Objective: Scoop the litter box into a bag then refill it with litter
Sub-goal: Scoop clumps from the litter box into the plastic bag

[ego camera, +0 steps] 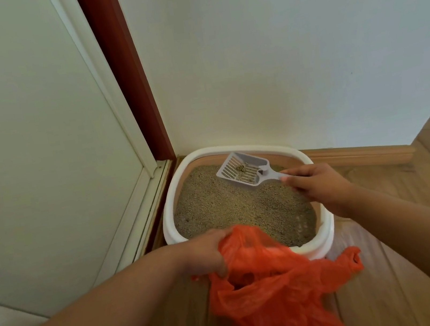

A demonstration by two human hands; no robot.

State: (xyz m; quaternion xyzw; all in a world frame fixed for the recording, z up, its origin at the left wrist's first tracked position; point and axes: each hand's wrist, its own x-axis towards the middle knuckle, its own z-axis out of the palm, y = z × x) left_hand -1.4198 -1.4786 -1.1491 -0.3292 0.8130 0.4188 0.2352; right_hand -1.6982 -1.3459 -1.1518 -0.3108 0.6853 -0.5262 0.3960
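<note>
A white litter box point(168, 212) full of tan litter point(223, 206) stands in the corner of the room. My right hand point(322, 188) grips the handle of a grey slotted scoop point(243, 169), raised over the far side of the box. A small dark clump and some granules lie in the scoop. My left hand point(205, 254) holds the rim of an orange plastic bag point(272, 283) at the box's near edge. The bag's mouth gapes beside my fingers and its body hangs down over the floor.
A white wall point(275, 54) backs the box, with a wooden skirting board point(362, 156) running right. A red door frame point(121, 73) and a pale door point(29, 136) stand at the left. Wooden floor point(402, 217) lies to the right and in front.
</note>
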